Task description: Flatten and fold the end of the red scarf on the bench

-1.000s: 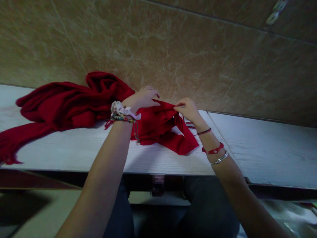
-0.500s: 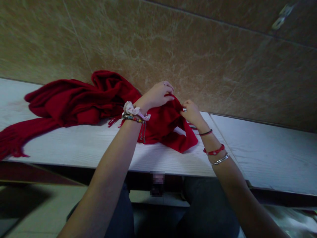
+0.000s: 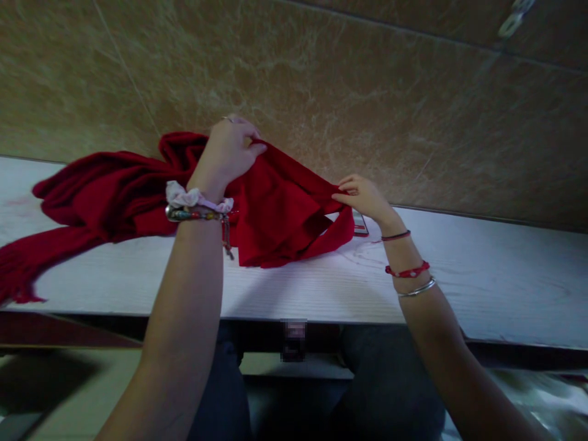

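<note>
A long dark red scarf [image 3: 114, 190] with a fringed end lies bunched on a white table [image 3: 298, 288] against a tan stone wall. My left hand [image 3: 229, 150] is raised above the table and pinches the scarf's upper edge. My right hand [image 3: 362, 196] pinches the same edge further right, near the table surface. Between the two hands the cloth hangs stretched as a red panel [image 3: 280, 208]. My left wrist bears a pale scrunchie and beaded bracelets; my right wrist bears red cords and a metal bangle.
A small flat dark object [image 3: 361, 223] lies on the table just behind my right hand, partly under the scarf. The scarf's fringe [image 3: 16, 275] hangs over the table's front edge at the far left. My legs are under the table.
My left hand has risen and moved left with the scarf edge, while my right hand kept its grip. The cloth between them went from a crumpled heap to a spread, lifted panel.
</note>
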The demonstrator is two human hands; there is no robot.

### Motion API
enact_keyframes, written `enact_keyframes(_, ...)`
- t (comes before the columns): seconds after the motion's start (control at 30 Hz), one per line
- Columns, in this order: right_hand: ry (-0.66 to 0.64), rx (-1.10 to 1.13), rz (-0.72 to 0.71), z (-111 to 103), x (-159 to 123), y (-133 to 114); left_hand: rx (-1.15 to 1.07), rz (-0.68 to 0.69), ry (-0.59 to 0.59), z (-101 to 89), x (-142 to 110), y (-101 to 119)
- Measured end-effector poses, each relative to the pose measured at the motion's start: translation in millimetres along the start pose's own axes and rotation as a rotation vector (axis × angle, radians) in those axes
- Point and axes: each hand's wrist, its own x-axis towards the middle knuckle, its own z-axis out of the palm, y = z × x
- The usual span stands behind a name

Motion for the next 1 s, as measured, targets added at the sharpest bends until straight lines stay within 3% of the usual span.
enact_keyframes(0.13,0.189,0.118,-0.048,-18,-3,-22,0.026,-0.039,-0.009,-1.5,-1,-2)
enact_keyframes(0.2,0.338,0.160,-0.097,-29,-5,-31,-0.086,0.043,0.045,-7.9,-4,5)
enact_keyframes(0.3,0.548,0.209,-0.155,-39,-5,-31,-0.360,0.206,0.226,-25.2,-9,23)
enact_keyframes(0.37,0.590,0.207,-0.127,-38,-3,-21,-0.399,0.272,0.276,-34.1,-11,33)
enact_keyframes(0.47,0.432,0.089,0.022,-21,-1,1,-0.187,0.233,0.193,-28.9,-8,29)
enact_keyframes(0.6,0.244,-0.072,0.127,8,-1,15,0.120,0.066,-0.156,9.4,-2,-3)
enact_keyframes(0.7,0.176,-0.021,0.105,17,0,11,0.182,0.069,-0.371,36.9,0,-18)
enact_keyframes(0.77,0.142,0.035,0.075,17,1,6,0.147,0.137,-0.423,48.6,1,-12)
enact_keyframes(0.9,0.098,0.105,0.025,13,1,-5,0.012,0.345,-0.476,63.7,0,23)
enact_keyframes(1.0,0.111,0.146,-0.001,9,0,-9,-0.054,0.417,-0.387,73.2,1,44)
